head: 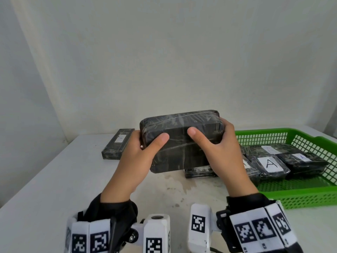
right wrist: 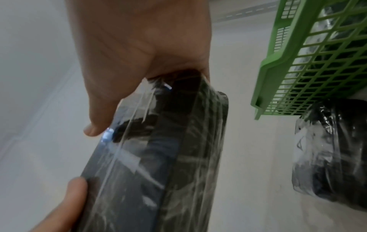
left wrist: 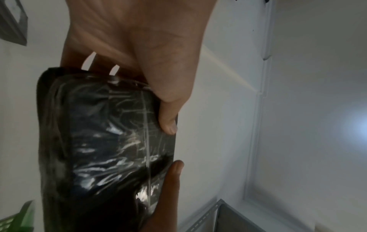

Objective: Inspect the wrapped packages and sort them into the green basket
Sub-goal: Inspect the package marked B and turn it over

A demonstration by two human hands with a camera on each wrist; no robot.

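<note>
White table (head: 54, 179), pale wall (head: 164, 52), both hands' fingers (head: 160, 138) gripping wrapped package (head: 182, 143)

— What do we see behind?
— A plain pale wall (head: 164, 52), with a corner on our left.
— And below?
— A white tabletop (head: 54, 179) with a faint brownish stain near its middle. We get soft, even light.
</note>
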